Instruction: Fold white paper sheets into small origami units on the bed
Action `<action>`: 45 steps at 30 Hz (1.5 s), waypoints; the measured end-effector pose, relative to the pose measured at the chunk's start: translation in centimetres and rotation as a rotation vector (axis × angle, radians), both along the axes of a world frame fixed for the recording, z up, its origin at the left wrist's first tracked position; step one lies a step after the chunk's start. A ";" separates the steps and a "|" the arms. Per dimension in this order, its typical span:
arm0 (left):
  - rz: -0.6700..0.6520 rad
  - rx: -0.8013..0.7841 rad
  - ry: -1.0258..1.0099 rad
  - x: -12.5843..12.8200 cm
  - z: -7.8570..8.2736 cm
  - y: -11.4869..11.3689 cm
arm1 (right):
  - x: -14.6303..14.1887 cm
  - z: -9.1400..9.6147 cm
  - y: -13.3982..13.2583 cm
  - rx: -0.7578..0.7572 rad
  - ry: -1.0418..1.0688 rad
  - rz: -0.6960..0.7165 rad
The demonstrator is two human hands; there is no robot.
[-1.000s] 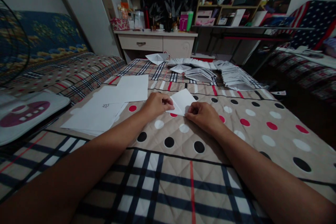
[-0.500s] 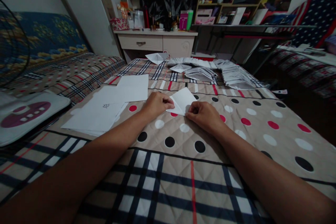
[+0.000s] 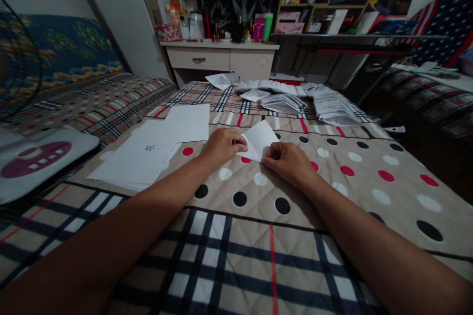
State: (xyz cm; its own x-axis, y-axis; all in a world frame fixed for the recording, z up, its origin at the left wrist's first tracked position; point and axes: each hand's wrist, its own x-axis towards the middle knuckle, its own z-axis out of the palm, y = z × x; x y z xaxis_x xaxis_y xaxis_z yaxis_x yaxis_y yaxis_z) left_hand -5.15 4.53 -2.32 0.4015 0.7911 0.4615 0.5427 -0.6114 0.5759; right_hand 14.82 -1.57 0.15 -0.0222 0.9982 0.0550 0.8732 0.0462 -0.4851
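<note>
A small folded sheet of white paper point(image 3: 261, 137) is held between my two hands, just above or on the bedspread. My left hand point(image 3: 226, 145) pinches its left corner between thumb and fingers. At the lower right edge, my right hand point(image 3: 286, 158) grips the paper with closed fingertips. A crease runs up from the paper's bottom point, with the left part lifted. To the left of my left hand lie loose white sheets point(image 3: 136, 157), one with a small dark mark, and another blank sheet point(image 3: 188, 123) overlaps them.
Rows of folded white papers point(image 3: 332, 103) stand at the bed's far end, with a folded paper piece point(image 3: 221, 80) beside them. A white case with a purple print point(image 3: 40, 160) lies at left. Beyond the patterned bedspread point(image 3: 236, 236) stands a white dresser point(image 3: 221, 56).
The paper's upper part is tilted up slightly more, and its crease shows more plainly. Both hands keep their hold with hardly any shift.
</note>
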 end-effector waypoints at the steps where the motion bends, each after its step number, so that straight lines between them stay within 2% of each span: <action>1: -0.001 0.000 -0.027 0.0 0.1 -0.1 | 0.0 0.0 0.0 -0.001 -0.003 -0.002; 6: 0.033 -0.014 -0.109 0.2 0.4 -0.3 | 0.0 -0.1 0.0 -0.002 -0.003 -0.004; 13: 0.002 -0.042 0.022 -0.2 -0.4 0.5 | -0.1 0.1 0.0 -0.009 -0.009 -0.008; 26: -0.049 0.136 0.055 -0.1 -0.4 0.3 | 0.0 -0.2 0.0 0.016 -0.007 -0.002; 32: -0.055 0.092 0.010 0.0 -0.5 0.3 | -0.1 0.0 -0.1 0.010 -0.015 -0.007; 39: -0.026 0.086 -0.114 0.3 0.1 -0.2 | 0.0 -0.1 0.0 0.016 -0.013 0.002; 45: -0.036 0.030 -0.036 0.5 0.0 0.3 | -0.1 0.1 -0.1 0.012 -0.020 -0.002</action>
State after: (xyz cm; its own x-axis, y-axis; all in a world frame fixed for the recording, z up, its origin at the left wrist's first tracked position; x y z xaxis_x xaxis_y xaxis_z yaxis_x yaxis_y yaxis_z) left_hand -4.66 4.82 -2.33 0.4119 0.7620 0.4997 0.4992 -0.6474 0.5759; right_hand 14.69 -1.71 0.22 -0.0213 0.9976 0.0665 0.8828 0.0500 -0.4672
